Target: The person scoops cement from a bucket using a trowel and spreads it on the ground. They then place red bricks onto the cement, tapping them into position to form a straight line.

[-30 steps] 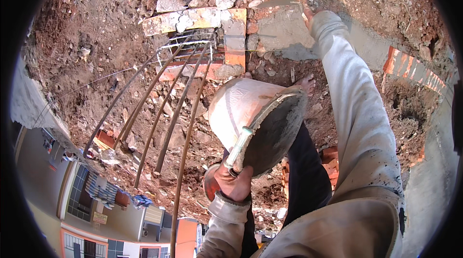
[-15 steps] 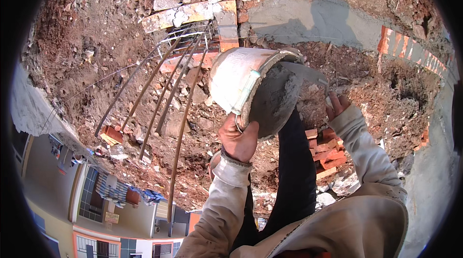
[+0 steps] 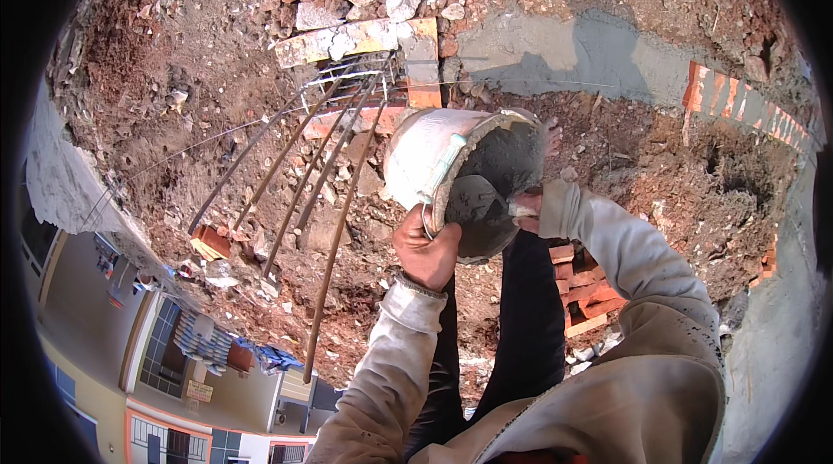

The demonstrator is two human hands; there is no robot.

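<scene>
A whitish, mortar-crusted bucket (image 3: 421, 152) is tipped on its side, its mouth facing right and toward me. My left hand (image 3: 427, 247) is closed around the near rim and the wire handle. Grey wet mortar (image 3: 508, 152) coats the inside. Within the mouth lies the blade of a trowel (image 3: 475, 197), flat against the mortar near the lower wall. My right hand (image 3: 530, 208) grips the trowel's handle at the bucket's right edge; the fingers are partly hidden by the sleeve.
Long rusty rebar rods (image 3: 343, 243) slant out of a brick-framed opening (image 3: 423, 65) to the left. A smoothed mortar strip (image 3: 564, 52) runs beyond the bucket, toward a mortar-streaked brick row (image 3: 737, 104). Loose red bricks (image 3: 590, 295) are piled beside my legs. Rubble covers the soil.
My right hand has swung left and down, bringing the trowel from the mouth's upper right side into the bucket. My left hand keeps its hold; the bucket's mouth now faces me more.
</scene>
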